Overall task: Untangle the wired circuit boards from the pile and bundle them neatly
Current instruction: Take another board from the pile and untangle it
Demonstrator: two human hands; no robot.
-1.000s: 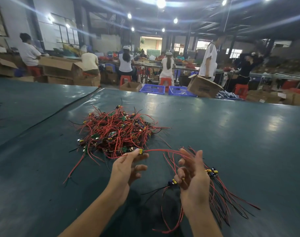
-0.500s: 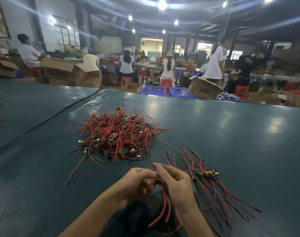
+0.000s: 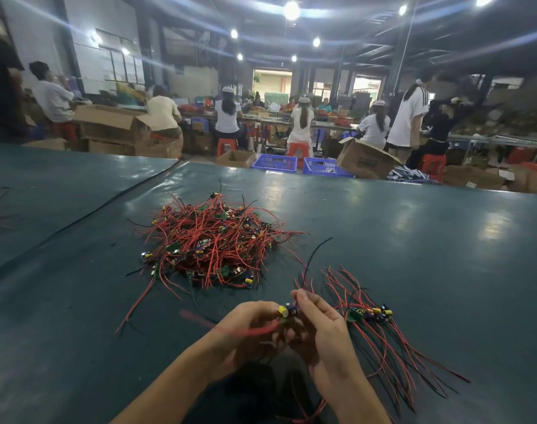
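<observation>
**Light board, limp leads: hold the board, not the wires**

The wired circuit board (image 3: 287,310) is held between both hands, low over the worktop (image 3: 429,240) and near the tangled pile (image 3: 212,243). The left grip (image 3: 249,328) curls round its body; the right grip (image 3: 319,328) pinches its leads. It looks featherlight and rigid, its leads springy and apt to snag, its solder joints likely fragile. The sorted bundle (image 3: 371,315) lies just to the right.

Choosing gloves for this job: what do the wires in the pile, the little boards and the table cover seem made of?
Wires: plastic-insulated, smooth red and black; they bend in soft loops.
Circuit boards: small stiff green plates, probably fibreglass laminate; too small to confirm.
Table cover: dark teal sheet, likely vinyl, glossy enough to mirror the ceiling lights.
</observation>
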